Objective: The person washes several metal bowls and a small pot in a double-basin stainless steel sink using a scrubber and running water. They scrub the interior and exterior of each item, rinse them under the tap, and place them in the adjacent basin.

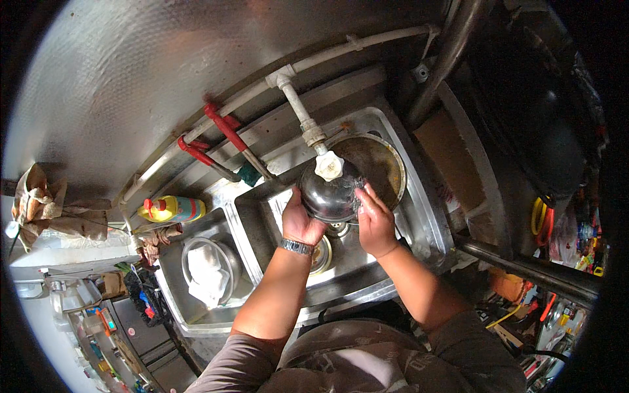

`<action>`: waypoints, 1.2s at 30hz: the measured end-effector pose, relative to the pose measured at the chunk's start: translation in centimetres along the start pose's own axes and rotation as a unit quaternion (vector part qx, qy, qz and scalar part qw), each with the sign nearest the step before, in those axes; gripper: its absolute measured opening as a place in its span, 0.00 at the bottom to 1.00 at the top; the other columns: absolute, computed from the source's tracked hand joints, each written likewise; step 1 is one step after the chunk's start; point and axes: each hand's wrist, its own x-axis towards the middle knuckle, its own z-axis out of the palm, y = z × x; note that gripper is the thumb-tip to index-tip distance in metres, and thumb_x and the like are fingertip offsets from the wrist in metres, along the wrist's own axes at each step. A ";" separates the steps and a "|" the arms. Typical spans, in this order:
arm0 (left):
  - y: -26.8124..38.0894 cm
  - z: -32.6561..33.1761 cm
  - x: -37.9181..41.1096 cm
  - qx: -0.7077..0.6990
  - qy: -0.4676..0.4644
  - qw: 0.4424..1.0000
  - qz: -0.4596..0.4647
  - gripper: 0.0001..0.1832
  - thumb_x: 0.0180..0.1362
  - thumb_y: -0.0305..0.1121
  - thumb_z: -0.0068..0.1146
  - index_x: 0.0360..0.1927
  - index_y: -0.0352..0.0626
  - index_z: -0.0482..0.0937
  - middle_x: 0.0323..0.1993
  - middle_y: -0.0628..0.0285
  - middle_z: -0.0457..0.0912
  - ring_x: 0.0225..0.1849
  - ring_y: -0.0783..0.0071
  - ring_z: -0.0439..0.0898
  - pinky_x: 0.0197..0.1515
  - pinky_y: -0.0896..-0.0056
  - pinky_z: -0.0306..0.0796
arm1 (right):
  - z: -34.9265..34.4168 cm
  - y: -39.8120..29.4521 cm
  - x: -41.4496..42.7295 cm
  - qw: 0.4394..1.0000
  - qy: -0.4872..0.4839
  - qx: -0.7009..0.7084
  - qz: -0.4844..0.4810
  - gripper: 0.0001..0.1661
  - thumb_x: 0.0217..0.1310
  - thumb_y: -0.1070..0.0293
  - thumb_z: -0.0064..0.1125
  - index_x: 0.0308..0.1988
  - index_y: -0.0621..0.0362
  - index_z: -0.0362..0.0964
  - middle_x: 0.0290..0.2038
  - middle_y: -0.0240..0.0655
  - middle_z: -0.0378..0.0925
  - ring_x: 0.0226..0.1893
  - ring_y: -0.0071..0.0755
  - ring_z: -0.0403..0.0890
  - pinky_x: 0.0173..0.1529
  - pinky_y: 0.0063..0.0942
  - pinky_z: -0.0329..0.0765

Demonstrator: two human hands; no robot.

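Under the tap with a white knob (329, 165), a dark, shiny round pan or bowl (324, 196) is held tilted over the steel sink (265, 216). My left hand (303, 223) grips its near left edge, thumb up along the side; a metal watch is on that wrist. My right hand (374, 221) lies against its right side, fingers together, with something dark and wiry, perhaps a scourer, at the fingertips. Behind it a large round pot (393, 157) with a stained inside stands in the sink. A round lid or tin (320, 255) lies partly hidden below my left wrist.
In the left basin sits a clear bowl (185, 260) with white material. A yellow detergent bottle (172, 209) lies on the ledge. Two red-handled tools (228, 130) lean by the wall pipe (344, 49). A metal bar (530, 267) runs at the right.
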 end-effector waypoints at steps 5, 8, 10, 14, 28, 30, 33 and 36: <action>-0.4 -0.5 -1.3 0.037 -0.009 0.999 -0.022 0.32 0.73 0.54 0.27 0.65 0.38 0.65 0.66 0.48 0.69 0.66 0.50 0.67 0.70 0.44 0.58 | 1.0 2.3 2.5 0.955 0.040 0.183 0.230 0.23 0.70 0.70 0.40 0.58 0.69 0.68 0.52 0.48 0.78 0.54 0.38 0.77 0.61 0.30 0.69; -0.5 -1.4 -0.9 0.107 0.006 0.994 -0.030 0.31 0.73 0.54 0.28 0.65 0.39 0.65 0.63 0.50 0.72 0.63 0.52 0.71 0.67 0.46 0.62 | 1.9 5.9 4.8 0.929 -0.034 0.285 0.235 0.20 0.67 0.69 0.42 0.54 0.63 0.72 0.46 0.41 0.80 0.47 0.33 0.79 0.54 0.29 0.73; -0.9 -2.4 -0.7 0.176 0.003 0.984 0.003 0.30 0.74 0.53 0.29 0.63 0.39 0.66 0.62 0.51 0.73 0.61 0.54 0.74 0.66 0.48 0.64 | 2.1 5.0 7.2 0.929 -0.091 0.268 0.238 0.19 0.64 0.69 0.44 0.50 0.60 0.75 0.43 0.44 0.81 0.44 0.36 0.81 0.52 0.32 0.75; -1.4 -2.0 -0.4 0.270 -0.018 0.961 0.064 0.26 0.75 0.49 0.29 0.62 0.40 0.66 0.59 0.52 0.75 0.58 0.57 0.76 0.63 0.51 0.67 | 2.2 -1.0 8.3 0.994 -0.092 0.017 0.061 0.15 0.62 0.70 0.48 0.46 0.61 0.77 0.42 0.56 0.81 0.47 0.54 0.81 0.51 0.43 0.76; 0.2 -2.1 0.0 0.109 0.020 0.993 0.041 0.31 0.72 0.56 0.32 0.63 0.42 0.68 0.61 0.55 0.75 0.60 0.56 0.74 0.65 0.48 0.64 | 1.5 -1.6 1.0 0.991 -0.070 -0.089 -0.077 0.23 0.62 0.79 0.45 0.57 0.64 0.70 0.63 0.58 0.66 0.67 0.59 0.63 0.67 0.44 0.65; 0.2 -3.1 0.8 0.112 0.013 0.992 0.057 0.30 0.72 0.56 0.32 0.62 0.42 0.69 0.60 0.56 0.76 0.59 0.57 0.75 0.65 0.50 0.65 | 1.9 -3.9 1.7 0.984 -0.093 -0.121 -0.089 0.21 0.62 0.74 0.48 0.55 0.63 0.72 0.60 0.57 0.69 0.65 0.60 0.64 0.67 0.48 0.63; -0.6 -1.1 -0.4 0.172 0.018 0.985 0.019 0.30 0.73 0.56 0.31 0.61 0.43 0.70 0.58 0.56 0.77 0.58 0.59 0.76 0.63 0.51 0.67 | 1.8 -2.3 4.9 0.993 -0.094 -0.070 -0.013 0.12 0.63 0.72 0.50 0.44 0.65 0.76 0.44 0.53 0.80 0.50 0.56 0.78 0.54 0.47 0.72; -0.6 -1.7 0.5 0.139 -0.010 0.990 0.025 0.31 0.72 0.57 0.31 0.63 0.43 0.68 0.60 0.56 0.75 0.60 0.58 0.75 0.65 0.51 0.65 | 0.7 0.0 6.6 0.965 -0.185 0.015 0.184 0.16 0.66 0.71 0.47 0.49 0.65 0.73 0.39 0.59 0.77 0.38 0.59 0.80 0.43 0.49 0.75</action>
